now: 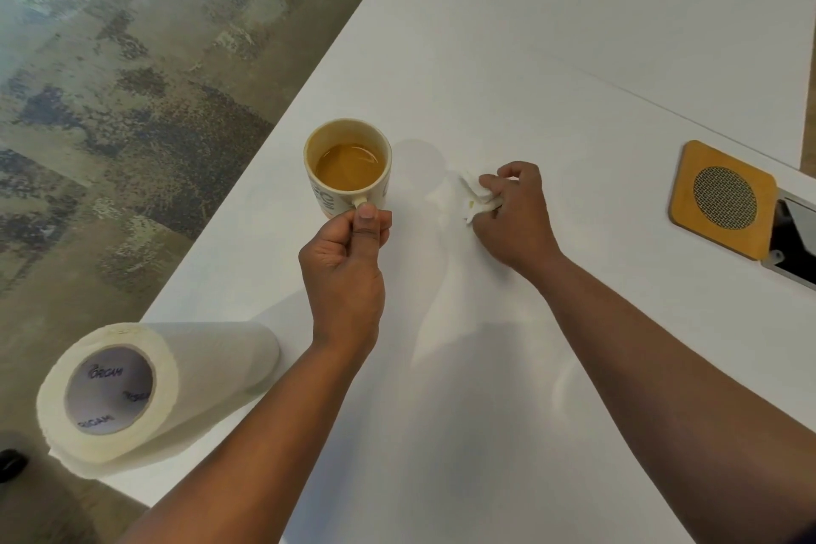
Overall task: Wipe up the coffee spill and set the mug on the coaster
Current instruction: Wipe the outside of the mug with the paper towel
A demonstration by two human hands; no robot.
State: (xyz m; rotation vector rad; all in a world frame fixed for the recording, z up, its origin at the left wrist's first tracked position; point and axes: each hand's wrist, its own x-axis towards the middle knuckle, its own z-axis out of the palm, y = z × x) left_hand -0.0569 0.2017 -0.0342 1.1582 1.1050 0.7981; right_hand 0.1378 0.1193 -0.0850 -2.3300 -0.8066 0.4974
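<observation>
A cream mug [347, 166] with light brown coffee inside stands near the left edge of the white table [508, 57]. My left hand [346, 261] grips its handle from the near side. To the right of the mug, my right hand [514, 216] presses a crumpled white paper towel piece [474, 194] onto the tabletop. The towel shows a faint yellowish stain. No coffee puddle shows on the table around it. A square wooden coaster [724, 199] with a round mesh centre lies at the far right, apart from both hands.
A paper towel roll [132, 389] lies on its side at the table's near left corner, overhanging the edge. A recessed metal cable hatch [795, 243] sits right beside the coaster. The table's left edge drops to patterned carpet [110, 80].
</observation>
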